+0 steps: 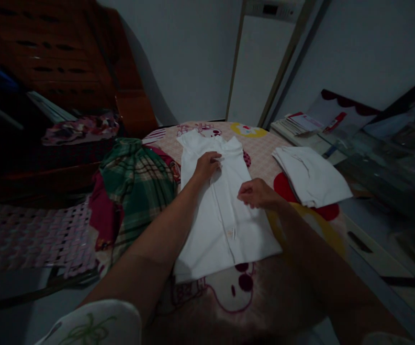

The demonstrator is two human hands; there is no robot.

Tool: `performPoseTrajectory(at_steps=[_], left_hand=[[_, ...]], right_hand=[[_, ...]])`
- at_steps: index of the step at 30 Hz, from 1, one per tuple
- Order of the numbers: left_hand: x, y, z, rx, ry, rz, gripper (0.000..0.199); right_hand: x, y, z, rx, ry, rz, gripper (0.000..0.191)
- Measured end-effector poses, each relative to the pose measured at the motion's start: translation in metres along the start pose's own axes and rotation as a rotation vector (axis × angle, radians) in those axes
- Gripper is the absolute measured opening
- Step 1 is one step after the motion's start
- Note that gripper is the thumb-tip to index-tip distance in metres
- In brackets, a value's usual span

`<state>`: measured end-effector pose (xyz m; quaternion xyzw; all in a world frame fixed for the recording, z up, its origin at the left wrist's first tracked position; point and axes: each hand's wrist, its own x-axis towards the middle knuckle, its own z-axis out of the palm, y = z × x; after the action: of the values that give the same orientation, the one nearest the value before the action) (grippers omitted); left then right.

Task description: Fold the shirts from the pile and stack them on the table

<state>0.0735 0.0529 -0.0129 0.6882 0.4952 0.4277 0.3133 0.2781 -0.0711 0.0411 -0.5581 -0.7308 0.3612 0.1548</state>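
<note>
A white shirt (207, 239) lies lengthwise on the patterned tablecloth (229, 292), its collar end away from me and its front strip running down the middle. Near the collar, my left hand (208, 165) has its fingers closed on the shirt's front strip. Over the right side of the shirt is my right hand (259, 192), fingers curled together and nothing visible in them. Whether it touches the cloth I cannot tell. To the right rests a folded white garment (311, 175).
A green plaid cloth (139, 177) is heaped at the table's left, over a magenta cloth (103, 211). A woven seat (31, 235) stands further left, near a carved wooden chair (56, 52). Papers (304, 123) and a glass-topped stand (368, 153) are at the right.
</note>
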Motion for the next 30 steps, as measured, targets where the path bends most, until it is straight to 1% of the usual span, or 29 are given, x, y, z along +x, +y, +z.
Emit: performPoseTrajectory(at_steps=[1,2,5,7,10,12,13,16,17,18,21,24,25,28,30], left_hand=[[-0.001,0.002,-0.003,-0.010,0.014,0.007,0.037],[-0.002,0.004,-0.007,-0.009,0.023,0.013,0.036],[-0.003,0.011,-0.021,0.071,0.005,0.012,0.035],[-0.003,0.017,-0.030,0.164,-0.053,-0.005,0.033],[-0.003,0.026,-0.041,0.238,-0.164,-0.008,0.030],[-0.007,0.029,-0.046,0.213,-0.216,0.008,0.030],[-0.010,0.029,-0.048,0.189,-0.232,0.011,0.029],[-0.028,0.020,-0.051,0.132,-0.253,-0.019,0.026],[-0.035,0.015,-0.051,0.101,-0.247,-0.039,0.023],[-0.042,0.010,-0.051,0.050,-0.233,-0.064,0.022],[-0.056,-0.004,-0.048,-0.228,-0.165,-0.164,0.020],[-0.060,-0.009,-0.046,-0.418,-0.114,-0.244,0.018],[-0.059,-0.009,-0.045,-0.447,-0.097,-0.255,0.017],[-0.058,-0.011,-0.046,-0.477,-0.028,-0.246,0.018],[-0.058,-0.013,-0.046,-0.375,-0.001,-0.210,0.017]], right_hand=[[-0.014,0.002,0.005,0.087,-0.088,0.045,0.014],[-0.027,0.004,0.009,0.149,-0.141,0.088,0.014],[-0.055,0.012,0.018,0.255,-0.239,0.138,0.012],[-0.064,0.013,0.020,0.294,-0.297,0.136,0.013],[-0.066,0.006,0.021,0.349,-0.327,0.119,0.018],[-0.063,-0.002,0.024,0.369,-0.348,0.086,0.020],[-0.061,-0.006,0.026,0.368,-0.386,0.073,0.020],[-0.056,-0.013,0.036,0.321,-0.568,0.069,0.016],[-0.055,-0.015,0.039,0.305,-0.602,0.066,0.015],[-0.055,-0.016,0.041,0.296,-0.610,0.056,0.015],[-0.055,-0.022,0.047,0.284,-0.564,0.008,0.016],[-0.056,-0.032,0.054,0.236,-0.517,-0.034,0.012],[-0.056,-0.035,0.057,0.203,-0.473,-0.051,0.011],[-0.054,-0.042,0.065,0.035,-0.262,-0.143,0.006],[-0.053,-0.043,0.068,-0.066,-0.170,-0.194,0.004]])
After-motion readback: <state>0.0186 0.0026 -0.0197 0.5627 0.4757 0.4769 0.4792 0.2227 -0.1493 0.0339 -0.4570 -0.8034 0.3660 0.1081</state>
